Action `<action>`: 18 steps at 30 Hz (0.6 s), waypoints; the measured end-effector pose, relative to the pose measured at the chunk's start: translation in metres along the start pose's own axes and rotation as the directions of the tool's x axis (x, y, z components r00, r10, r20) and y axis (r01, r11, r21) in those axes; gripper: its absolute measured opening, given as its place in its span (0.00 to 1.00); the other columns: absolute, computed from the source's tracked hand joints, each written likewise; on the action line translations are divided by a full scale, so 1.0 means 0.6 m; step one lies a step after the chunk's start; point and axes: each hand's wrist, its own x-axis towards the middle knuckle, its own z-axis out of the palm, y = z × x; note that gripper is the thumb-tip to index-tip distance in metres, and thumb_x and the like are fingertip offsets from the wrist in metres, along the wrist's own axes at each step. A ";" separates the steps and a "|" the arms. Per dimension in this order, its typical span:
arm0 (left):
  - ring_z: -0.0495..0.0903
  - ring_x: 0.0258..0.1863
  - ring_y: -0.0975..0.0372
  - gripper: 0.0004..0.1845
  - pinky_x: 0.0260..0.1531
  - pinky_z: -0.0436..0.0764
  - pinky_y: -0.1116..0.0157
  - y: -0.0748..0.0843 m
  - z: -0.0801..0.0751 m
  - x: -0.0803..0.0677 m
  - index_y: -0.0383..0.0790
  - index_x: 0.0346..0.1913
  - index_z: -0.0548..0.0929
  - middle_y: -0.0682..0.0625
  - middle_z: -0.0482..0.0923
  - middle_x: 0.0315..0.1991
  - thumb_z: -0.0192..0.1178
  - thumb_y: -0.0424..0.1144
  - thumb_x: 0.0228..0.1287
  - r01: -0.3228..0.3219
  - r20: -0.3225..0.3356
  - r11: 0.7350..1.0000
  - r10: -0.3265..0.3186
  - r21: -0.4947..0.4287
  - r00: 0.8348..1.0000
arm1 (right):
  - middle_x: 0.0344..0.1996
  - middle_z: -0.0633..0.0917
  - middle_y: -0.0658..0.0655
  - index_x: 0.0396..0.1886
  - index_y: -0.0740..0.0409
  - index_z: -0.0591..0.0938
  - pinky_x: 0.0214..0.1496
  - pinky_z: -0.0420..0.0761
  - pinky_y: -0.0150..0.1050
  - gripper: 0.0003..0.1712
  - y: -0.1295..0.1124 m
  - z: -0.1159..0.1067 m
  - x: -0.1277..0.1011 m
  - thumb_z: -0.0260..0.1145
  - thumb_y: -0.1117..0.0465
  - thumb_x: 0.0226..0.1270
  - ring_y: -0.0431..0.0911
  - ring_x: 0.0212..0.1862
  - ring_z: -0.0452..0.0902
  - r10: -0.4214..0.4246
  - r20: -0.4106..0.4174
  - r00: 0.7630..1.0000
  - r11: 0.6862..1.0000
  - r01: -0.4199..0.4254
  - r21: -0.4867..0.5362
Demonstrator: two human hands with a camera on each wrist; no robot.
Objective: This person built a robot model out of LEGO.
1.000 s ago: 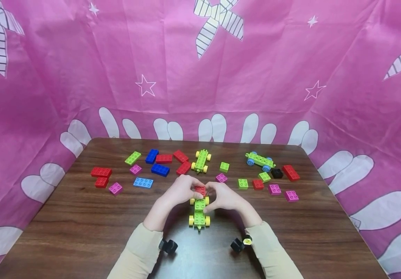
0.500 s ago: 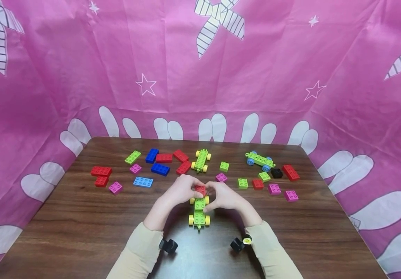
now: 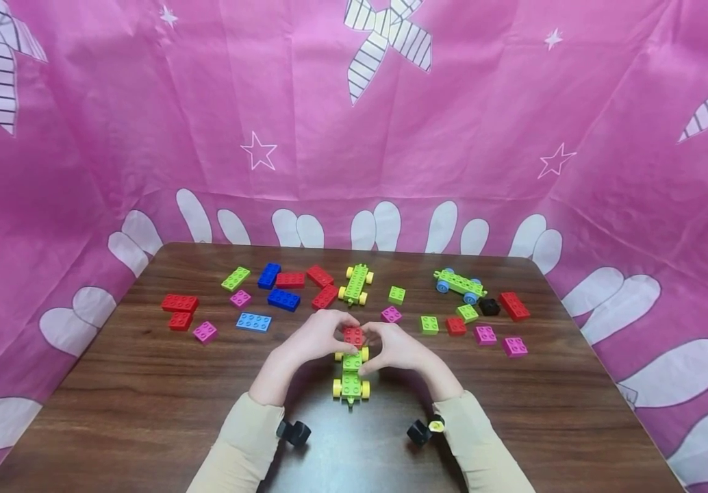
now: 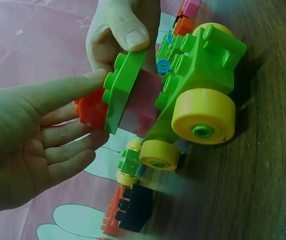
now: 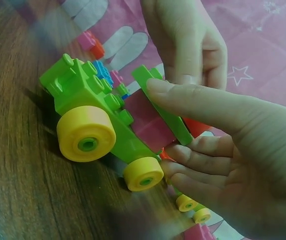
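Note:
A green car base (image 3: 350,385) with yellow wheels stands in front of me. Stacked on it are a pink brick (image 4: 141,105), a green brick (image 4: 125,92) and, at the far end, a red brick (image 3: 352,336). My left hand (image 3: 319,337) pinches the red brick, its thumb at the near side and its fingers at the far side. From the other side my right hand (image 3: 396,346) holds the green brick, its thumb (image 5: 163,87) against the studded face. The right fingertips (image 5: 175,152) lie by the far end of the stack, partly hidden.
Loose bricks lie beyond my hands, among them a light blue brick (image 3: 254,322), a black brick (image 3: 489,307) and several red ones. Another yellow-wheeled base (image 3: 356,285) and a blue-wheeled base (image 3: 460,285) stand near the back edge. A pink curtain (image 3: 354,164) surrounds the table.
My left hand has shifted slightly to the left, and more of the red brick's top shows between the hands. The right hand has hardly moved.

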 end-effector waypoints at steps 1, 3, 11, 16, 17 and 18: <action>0.81 0.48 0.58 0.24 0.49 0.82 0.58 -0.001 0.000 0.000 0.40 0.54 0.83 0.49 0.85 0.47 0.74 0.41 0.54 0.002 0.000 1.000 -0.002 -0.006 1.000 | 0.51 0.83 0.56 0.59 0.63 0.76 0.58 0.80 0.49 0.41 0.000 0.000 0.000 0.81 0.51 0.46 0.51 0.54 0.80 -0.001 0.000 1.000 1.000 0.001 0.001; 0.82 0.48 0.58 0.25 0.49 0.82 0.58 -0.004 0.000 -0.001 0.39 0.54 0.83 0.49 0.85 0.47 0.75 0.41 0.52 0.003 0.000 1.000 -0.003 -0.018 1.000 | 0.51 0.83 0.56 0.59 0.62 0.76 0.58 0.80 0.49 0.41 0.001 -0.001 -0.001 0.81 0.51 0.46 0.51 0.54 0.80 -0.003 0.002 1.000 1.000 0.003 0.001; 0.83 0.42 0.61 0.20 0.46 0.83 0.61 -0.007 -0.001 0.001 0.41 0.50 0.86 0.52 0.87 0.42 0.74 0.40 0.54 0.004 -0.004 1.000 -0.004 -0.023 1.000 | 0.54 0.83 0.57 0.62 0.61 0.75 0.59 0.80 0.49 0.42 0.001 -0.005 0.000 0.80 0.50 0.49 0.51 0.56 0.79 -0.011 0.025 1.000 1.000 0.011 -0.012; 0.84 0.42 0.61 0.19 0.46 0.83 0.61 -0.008 -0.007 -0.003 0.41 0.50 0.86 0.52 0.87 0.41 0.74 0.40 0.54 0.005 -0.004 1.000 -0.005 -0.018 1.000 | 0.54 0.83 0.57 0.63 0.62 0.73 0.59 0.80 0.48 0.43 -0.003 -0.004 -0.002 0.79 0.50 0.50 0.51 0.56 0.79 -0.033 0.042 0.999 0.999 0.034 -0.010; 0.84 0.41 0.62 0.19 0.45 0.83 0.62 -0.008 -0.008 -0.005 0.41 0.50 0.86 0.52 0.87 0.41 0.74 0.40 0.54 0.003 -0.001 1.000 -0.003 -0.014 1.000 | 0.54 0.83 0.56 0.64 0.62 0.73 0.59 0.80 0.48 0.43 -0.003 -0.003 -0.003 0.79 0.50 0.50 0.50 0.56 0.79 -0.037 0.044 0.998 0.999 0.038 -0.010; 0.83 0.41 0.62 0.19 0.45 0.83 0.62 -0.008 -0.010 -0.007 0.41 0.50 0.86 0.52 0.87 0.41 0.74 0.40 0.54 0.002 0.001 1.000 -0.002 -0.013 1.000 | 0.53 0.83 0.56 0.64 0.62 0.73 0.59 0.80 0.47 0.43 -0.003 -0.002 -0.003 0.79 0.49 0.50 0.50 0.56 0.80 -0.046 0.048 0.998 0.999 0.047 -0.010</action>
